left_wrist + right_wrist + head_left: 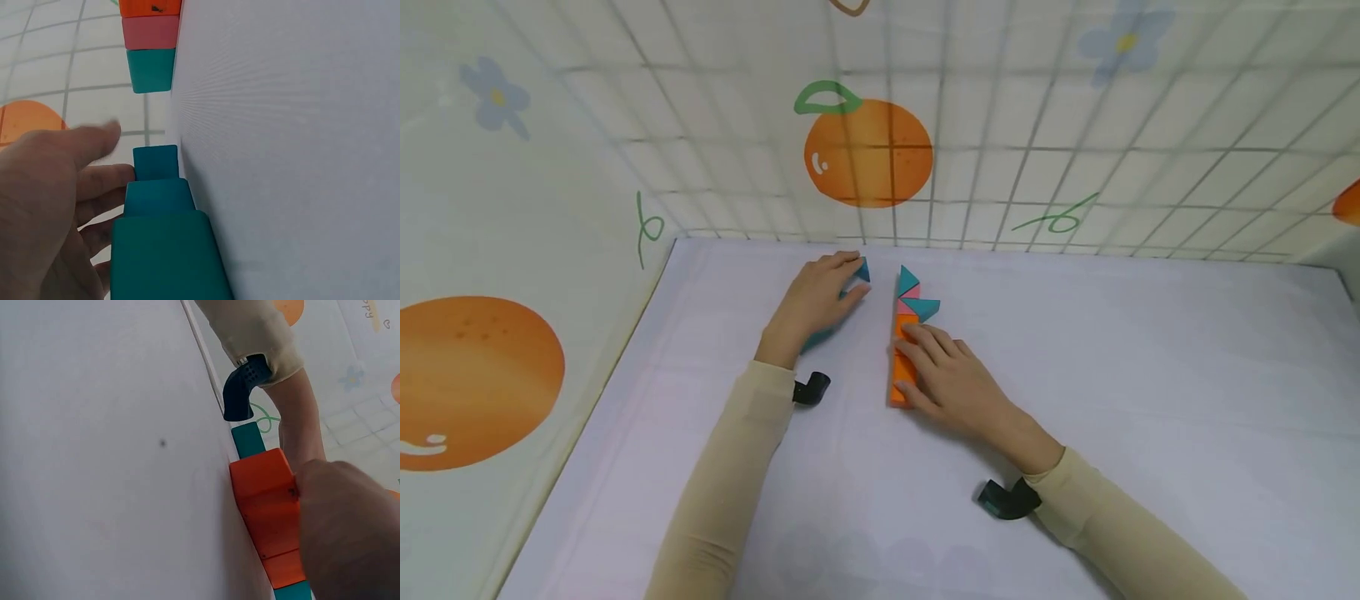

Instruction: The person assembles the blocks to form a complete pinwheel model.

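Note:
In the head view my left hand [820, 292] lies beside several teal blocks, thumb apart from the fingers. A fingertip meets the farthest teal block [156, 162] in the left wrist view, with two larger teal blocks nearer. My right hand [955, 379] rests its fingertips and thumb on a row of orange blocks [906, 367]. Beyond the orange row, pink pieces [913, 292] and two teal triangles [923, 308] continue the line. In the right wrist view, the orange blocks [269, 515] are partly covered by the hand.
A white cloth [1112, 383] covers the table, and a gridded curtain [992, 167] printed with oranges stands along its back edge. Black wrist cameras [812, 389] stick out beside both beige sleeves [730, 467].

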Demonstrator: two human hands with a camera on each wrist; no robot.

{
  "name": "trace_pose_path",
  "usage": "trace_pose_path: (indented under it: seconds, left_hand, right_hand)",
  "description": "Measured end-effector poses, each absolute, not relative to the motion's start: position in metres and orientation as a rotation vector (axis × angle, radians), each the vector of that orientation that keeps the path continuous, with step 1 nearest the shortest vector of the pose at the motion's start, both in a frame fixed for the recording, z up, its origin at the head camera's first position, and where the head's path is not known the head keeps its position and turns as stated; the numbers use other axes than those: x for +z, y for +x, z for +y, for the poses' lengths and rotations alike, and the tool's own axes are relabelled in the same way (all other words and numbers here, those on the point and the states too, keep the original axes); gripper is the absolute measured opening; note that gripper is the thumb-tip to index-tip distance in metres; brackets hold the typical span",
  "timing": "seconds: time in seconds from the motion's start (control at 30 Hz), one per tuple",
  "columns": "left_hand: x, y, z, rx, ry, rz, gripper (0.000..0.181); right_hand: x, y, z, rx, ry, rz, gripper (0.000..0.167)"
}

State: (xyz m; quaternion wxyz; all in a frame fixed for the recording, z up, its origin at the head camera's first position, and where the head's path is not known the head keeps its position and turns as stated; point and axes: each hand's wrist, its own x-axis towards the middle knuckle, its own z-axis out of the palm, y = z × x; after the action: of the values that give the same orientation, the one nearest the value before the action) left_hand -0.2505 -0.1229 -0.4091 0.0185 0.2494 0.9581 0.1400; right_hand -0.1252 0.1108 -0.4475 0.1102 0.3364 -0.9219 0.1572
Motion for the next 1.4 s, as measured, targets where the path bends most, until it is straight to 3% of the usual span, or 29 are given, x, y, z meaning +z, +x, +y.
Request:
trace_pose_path:
  seconds: [0.37, 1.4]
  left_hand:
    - [-0.406, -0.247, -0.122, 0.509, 0.803, 2.948, 0.043]
    - [-0.392, -0.229, -0.095, 0.407, 0.934, 2.873, 0.035]
  right_hand:
    - [-0.446, -0.124, 0.109, 0.527, 0.966, -2.75, 0.053]
    - [-0.452, -0.125, 0.111, 0.57, 0.963, -2.699, 0.053]
